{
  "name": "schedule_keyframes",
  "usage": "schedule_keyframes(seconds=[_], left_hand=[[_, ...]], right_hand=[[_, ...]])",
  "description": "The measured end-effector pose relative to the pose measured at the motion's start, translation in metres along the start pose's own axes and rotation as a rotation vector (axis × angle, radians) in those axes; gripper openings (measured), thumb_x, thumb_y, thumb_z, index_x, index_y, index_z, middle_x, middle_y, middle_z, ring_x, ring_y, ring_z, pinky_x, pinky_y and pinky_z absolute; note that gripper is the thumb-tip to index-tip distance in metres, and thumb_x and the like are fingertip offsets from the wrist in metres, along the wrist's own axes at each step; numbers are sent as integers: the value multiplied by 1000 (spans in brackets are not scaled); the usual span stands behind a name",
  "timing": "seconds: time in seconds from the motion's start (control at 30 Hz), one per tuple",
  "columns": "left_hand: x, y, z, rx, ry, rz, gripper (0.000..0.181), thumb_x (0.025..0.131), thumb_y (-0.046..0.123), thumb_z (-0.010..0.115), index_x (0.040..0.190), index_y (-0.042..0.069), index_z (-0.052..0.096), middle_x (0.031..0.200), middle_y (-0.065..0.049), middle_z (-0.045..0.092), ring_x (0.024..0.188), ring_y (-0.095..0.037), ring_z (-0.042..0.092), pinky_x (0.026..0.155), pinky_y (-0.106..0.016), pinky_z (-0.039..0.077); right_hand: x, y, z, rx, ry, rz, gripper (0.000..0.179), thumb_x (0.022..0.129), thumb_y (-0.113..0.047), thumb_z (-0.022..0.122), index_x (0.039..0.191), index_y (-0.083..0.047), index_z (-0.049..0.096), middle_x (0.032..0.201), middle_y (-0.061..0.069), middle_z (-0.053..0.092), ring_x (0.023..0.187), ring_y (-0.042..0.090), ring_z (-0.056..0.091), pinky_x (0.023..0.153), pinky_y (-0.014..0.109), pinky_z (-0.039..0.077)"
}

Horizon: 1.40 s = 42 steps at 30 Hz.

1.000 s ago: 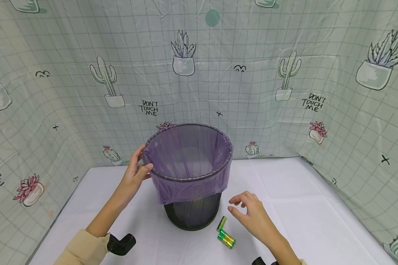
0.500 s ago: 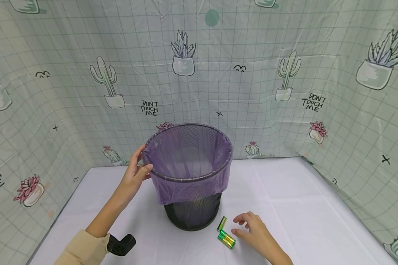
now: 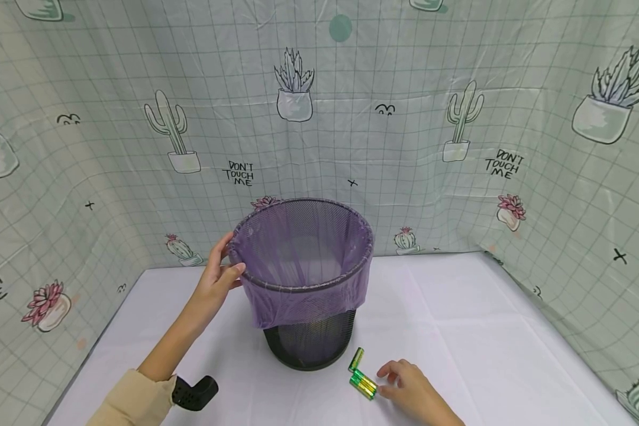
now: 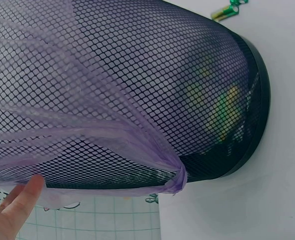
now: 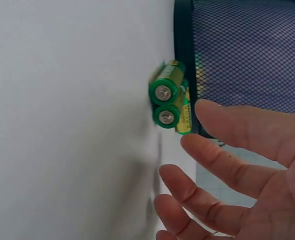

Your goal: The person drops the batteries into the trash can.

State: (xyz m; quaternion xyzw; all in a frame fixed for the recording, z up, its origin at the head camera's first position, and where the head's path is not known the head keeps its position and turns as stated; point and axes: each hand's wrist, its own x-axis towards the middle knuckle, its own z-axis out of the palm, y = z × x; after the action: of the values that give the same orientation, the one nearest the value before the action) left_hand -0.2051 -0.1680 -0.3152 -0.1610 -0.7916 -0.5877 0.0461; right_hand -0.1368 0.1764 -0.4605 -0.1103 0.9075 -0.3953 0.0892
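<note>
A black mesh wastebasket (image 3: 311,346) stands upright, lined with a purple bag (image 3: 309,307) folded over its rim. At the rim's left side my left hand (image 3: 218,275) holds on, thumb at the edge and fingers against the outside; its fingers (image 4: 25,200) touch the bag in the left wrist view. Two green and gold batteries (image 3: 363,384) lie side by side on the table right of the base. Beyond their end lies another battery (image 3: 356,359). My right hand (image 3: 412,393) is just right of the pair, thumb and fingers parted, holding nothing.
White cloth (image 3: 458,331) covers the table. A patterned curtain (image 3: 351,148) rises behind and at both sides. Blurred yellow-green shapes (image 4: 225,110) show through the mesh near the basket's base. A black wrist mount (image 3: 194,393) sits at my left wrist.
My right hand has come down and toward the near edge, and now sits beside the paired batteries. The left hand, basket and batteries keep their places.
</note>
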Motion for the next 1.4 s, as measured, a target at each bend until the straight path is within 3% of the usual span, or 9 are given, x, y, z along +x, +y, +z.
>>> schedule_keyframes(seconds=[0.13, 0.37, 0.63, 1.07, 1.4], left_hand=[[0, 0, 0, 10, 2, -1, 64, 96, 14, 40, 149, 10, 4, 150, -22, 11, 113, -28, 47, 85, -17, 45], [1, 0, 0, 10, -1, 0, 64, 96, 14, 40, 149, 10, 4, 150, -22, 11, 111, -21, 49, 87, -19, 45], [0, -1, -1, -1, -3, -5, 65, 96, 14, 40, 149, 11, 4, 150, -22, 11, 118, -35, 44, 87, -18, 45], [0, -1, 0, 4, -10, -19, 65, 96, 15, 40, 150, 12, 3, 151, -22, 8, 122, -37, 42, 93, -30, 45], [0, 0, 0, 8, -7, -19, 65, 96, 15, 40, 150, 12, 3, 151, -22, 7, 121, -37, 42, 87, -19, 44]], right_hand=[[0, 4, 4, -8, 11, -5, 17, 76, -12, 68, 89, -3, 64, 80, 2, 53, 71, 8, 43, 58, 20, 37], [4, 5, 9, -38, 32, 36, 10, 76, -8, 68, 82, -4, 63, 75, 1, 46, 70, 15, 40, 57, 21, 33], [5, -1, 11, -76, 44, 52, 11, 76, -10, 69, 82, -5, 62, 74, 1, 43, 69, 15, 38, 56, 21, 31], [11, -10, 14, -108, 18, 112, 15, 78, -19, 70, 84, -10, 61, 76, 2, 46, 71, 18, 40, 58, 30, 32], [16, -13, 18, -136, 40, 127, 15, 78, -22, 70, 81, -12, 59, 74, 1, 45, 70, 18, 39, 57, 30, 30]])
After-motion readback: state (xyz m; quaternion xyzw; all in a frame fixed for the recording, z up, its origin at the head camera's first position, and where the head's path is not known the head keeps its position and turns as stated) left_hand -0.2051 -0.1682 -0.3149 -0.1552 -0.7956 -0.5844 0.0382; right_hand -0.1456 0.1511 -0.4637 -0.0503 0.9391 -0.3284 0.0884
